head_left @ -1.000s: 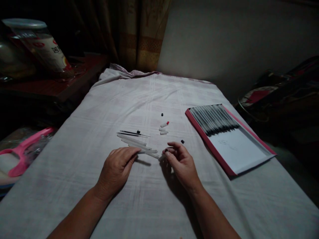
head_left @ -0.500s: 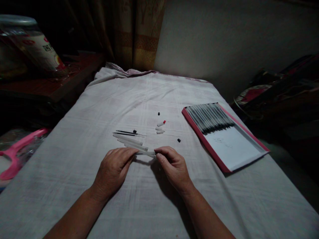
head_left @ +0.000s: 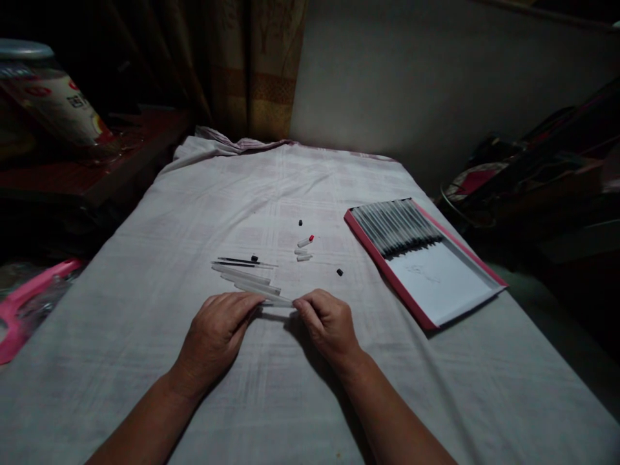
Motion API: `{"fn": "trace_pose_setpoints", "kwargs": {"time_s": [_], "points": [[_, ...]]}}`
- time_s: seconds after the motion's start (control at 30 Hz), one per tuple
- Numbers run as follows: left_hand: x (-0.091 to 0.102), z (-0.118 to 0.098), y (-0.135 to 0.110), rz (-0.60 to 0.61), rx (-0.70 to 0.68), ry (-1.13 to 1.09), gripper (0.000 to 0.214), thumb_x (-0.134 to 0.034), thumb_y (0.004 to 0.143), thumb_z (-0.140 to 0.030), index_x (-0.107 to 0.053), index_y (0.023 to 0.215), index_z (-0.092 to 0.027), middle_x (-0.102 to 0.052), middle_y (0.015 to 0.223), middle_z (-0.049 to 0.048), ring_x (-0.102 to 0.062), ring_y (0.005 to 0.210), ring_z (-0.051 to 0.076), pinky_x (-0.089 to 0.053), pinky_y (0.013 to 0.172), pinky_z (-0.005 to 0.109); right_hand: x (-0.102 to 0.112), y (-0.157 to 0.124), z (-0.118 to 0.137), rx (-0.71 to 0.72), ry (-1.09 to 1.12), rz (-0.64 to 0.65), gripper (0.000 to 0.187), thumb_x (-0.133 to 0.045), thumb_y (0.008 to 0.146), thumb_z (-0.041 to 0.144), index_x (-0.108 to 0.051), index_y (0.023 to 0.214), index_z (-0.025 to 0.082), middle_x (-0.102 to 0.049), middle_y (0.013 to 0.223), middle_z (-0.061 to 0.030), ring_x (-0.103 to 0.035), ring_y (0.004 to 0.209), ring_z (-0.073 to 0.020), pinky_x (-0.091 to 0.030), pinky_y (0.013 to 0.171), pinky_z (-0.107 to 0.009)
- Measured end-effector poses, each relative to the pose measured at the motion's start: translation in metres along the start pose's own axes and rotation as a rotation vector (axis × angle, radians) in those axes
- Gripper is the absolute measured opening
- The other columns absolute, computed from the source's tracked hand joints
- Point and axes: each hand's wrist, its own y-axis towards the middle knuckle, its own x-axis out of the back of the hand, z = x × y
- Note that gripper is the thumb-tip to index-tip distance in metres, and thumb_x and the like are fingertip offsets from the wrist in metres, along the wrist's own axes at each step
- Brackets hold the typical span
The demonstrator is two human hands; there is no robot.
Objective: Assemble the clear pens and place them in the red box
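Both of my hands meet on one clear pen barrel [head_left: 277,301] lying on the white cloth [head_left: 300,387]. My left hand [head_left: 217,332] pinches its left end. My right hand [head_left: 325,323] is closed on its right end, where I cannot see the tip. Just beyond lie two more clear barrels [head_left: 247,278] and thin black ink refills [head_left: 242,261]. Small parts are scattered farther out: a red-tipped cap [head_left: 305,241], white tips [head_left: 303,256] and tiny black plugs [head_left: 340,272].
A red-rimmed tray [head_left: 387,278] at the right holds a row of several assembled pens [head_left: 394,226] and white paper. A wooden side table with a plastic jar [head_left: 53,97] stands at the left. A pink plastic item [head_left: 19,303] lies lower left. Dark clutter sits far right.
My right hand moved left from beside the barrel and closed onto its right end. My left hand kept its hold. The camera view drifted slightly.
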Motion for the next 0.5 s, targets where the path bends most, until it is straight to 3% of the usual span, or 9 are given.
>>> {"fn": "trace_pose_setpoints", "kwargs": {"time_s": [0.07,0.2,0.4,0.5], "points": [[-0.0009,0.0008,-0.0005,-0.005,0.011,-0.001,0.019,-0.051,0.097,-0.025,-0.063,0.111,-0.024,-0.075,0.101,0.0046,-0.069,0.091,0.020,-0.051,0.080,0.034,0.0008,-0.0001,-0.0017,-0.023,-0.007,0.029,0.033,-0.054,0.091,0.036,-0.068,0.066,0.022,-0.064,0.061,-0.0028,-0.059,0.057,-0.0152,-0.045,0.059,-0.026],[-0.0016,0.0022,-0.0012,-0.012,0.020,0.011,0.020,-0.051,0.097,-0.024,-0.063,0.112,-0.022,-0.075,0.100,0.0050,-0.069,0.090,0.020,-0.051,0.080,0.034,0.0027,-0.0023,-0.0002,-0.058,0.109,0.065,0.021,-0.055,0.089,0.029,-0.069,0.102,0.020,-0.070,0.077,-0.0033,-0.064,0.065,-0.0154,-0.049,0.063,-0.026],[-0.0012,0.0009,-0.0007,0.015,0.032,0.012,0.019,-0.051,0.096,-0.023,-0.064,0.110,-0.021,-0.074,0.101,0.0054,-0.068,0.093,0.021,-0.051,0.083,0.035,0.0031,-0.0031,-0.0008,-0.020,0.035,0.064,0.018,-0.053,0.090,0.026,-0.067,0.081,0.020,-0.070,0.073,-0.0033,-0.064,0.067,-0.0152,-0.049,0.065,-0.025],[-0.0002,-0.0009,0.0012,-0.005,0.029,0.016,0.020,-0.050,0.097,-0.023,-0.064,0.111,-0.021,-0.074,0.099,0.0052,-0.069,0.091,0.020,-0.051,0.081,0.034,0.0031,-0.0027,-0.0017,-0.046,0.058,0.087,0.017,-0.054,0.090,0.029,-0.067,0.094,0.019,-0.070,0.074,-0.0029,-0.065,0.065,-0.0146,-0.050,0.064,-0.025]]}}
